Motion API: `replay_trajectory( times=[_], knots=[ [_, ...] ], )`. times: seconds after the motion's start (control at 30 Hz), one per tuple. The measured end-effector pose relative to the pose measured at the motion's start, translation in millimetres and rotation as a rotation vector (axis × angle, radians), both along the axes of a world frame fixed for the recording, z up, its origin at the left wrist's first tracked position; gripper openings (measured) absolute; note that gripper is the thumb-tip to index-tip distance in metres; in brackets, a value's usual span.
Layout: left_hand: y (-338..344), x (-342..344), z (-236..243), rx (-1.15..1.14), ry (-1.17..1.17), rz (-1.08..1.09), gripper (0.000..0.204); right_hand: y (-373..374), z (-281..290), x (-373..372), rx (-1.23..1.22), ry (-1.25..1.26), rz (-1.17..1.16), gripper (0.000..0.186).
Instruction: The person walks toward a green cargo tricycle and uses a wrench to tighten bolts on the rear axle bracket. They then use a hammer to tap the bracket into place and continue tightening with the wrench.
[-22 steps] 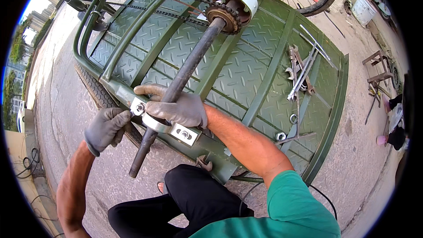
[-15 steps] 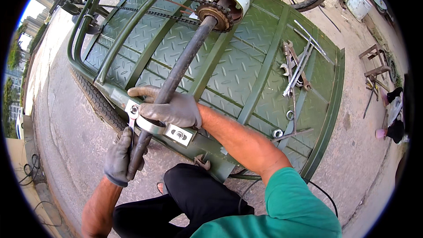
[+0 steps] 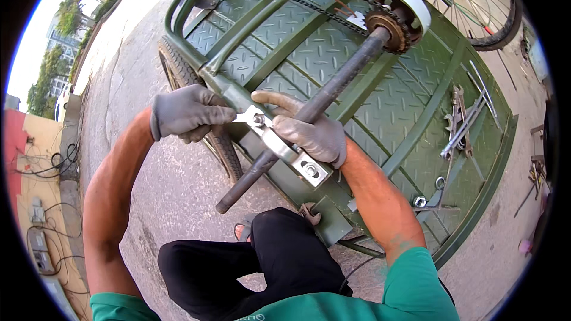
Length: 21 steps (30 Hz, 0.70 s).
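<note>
My left hand (image 3: 193, 113), in a grey work glove, is closed on a wrench (image 3: 244, 117). The wrench's jaw sits around a nut at the left end of a silver bearing bracket (image 3: 311, 169); its handle is mostly hidden in the glove. My right hand (image 3: 314, 135), gloved too, rests against the bracket with its fingers curled around the dark axle (image 3: 351, 74). The axle runs through the bracket's ring, and its free end sticks out toward me. A second nut shows on the bracket's right end. The bracket lies on the green frame's edge.
A chain (image 3: 309, 5) runs to a rusty sprocket (image 3: 388, 28) on the axle, beside a white drum. Several wrenches (image 3: 461, 122) lie on the green tread-plate bed (image 3: 297, 41). An adjustable wrench (image 3: 310, 213) hangs near my knee. Spoked wheels (image 3: 499, 18) stand beyond.
My left hand has swung up and left with the wrench, which now points sideways from the nut instead of down along the axle. The view has shifted; my right hand stays at the bracket.
</note>
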<state>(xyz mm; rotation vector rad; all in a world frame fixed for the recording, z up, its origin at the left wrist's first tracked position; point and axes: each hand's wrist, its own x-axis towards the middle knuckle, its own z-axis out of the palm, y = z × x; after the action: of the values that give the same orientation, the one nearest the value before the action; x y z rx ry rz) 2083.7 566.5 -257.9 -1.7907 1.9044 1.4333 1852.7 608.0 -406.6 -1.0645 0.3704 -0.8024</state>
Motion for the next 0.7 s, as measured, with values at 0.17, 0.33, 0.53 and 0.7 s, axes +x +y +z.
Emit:
replay_trajectory(
  times=[0.17, 0.33, 0.53, 0.7],
  knots=[
    [-29.4, 2.1, 1.4, 0.035, -0.159, -0.216, 0.036, 2.7, -6.9, 7.3, 0.079, -0.131, -0.022, 0.062],
    [-27.4, -12.5, 17.8, 0.075, -0.296, -0.212, 0.035, 4.7, -8.5, 9.1, 0.102, -0.145, -0.030, 0.062],
    [-44.3, -36.6, 30.6, -0.181, -0.582, -0.517, 0.042, 9.7, -1.0, 10.5, 0.124, -0.130, -0.051, 0.068],
    [-29.8, -87.6, 48.8, -0.467, -0.752, -0.728, 0.040, 8.9, -4.7, 9.5, 0.121, -0.119, -0.071, 0.071]
  ],
)
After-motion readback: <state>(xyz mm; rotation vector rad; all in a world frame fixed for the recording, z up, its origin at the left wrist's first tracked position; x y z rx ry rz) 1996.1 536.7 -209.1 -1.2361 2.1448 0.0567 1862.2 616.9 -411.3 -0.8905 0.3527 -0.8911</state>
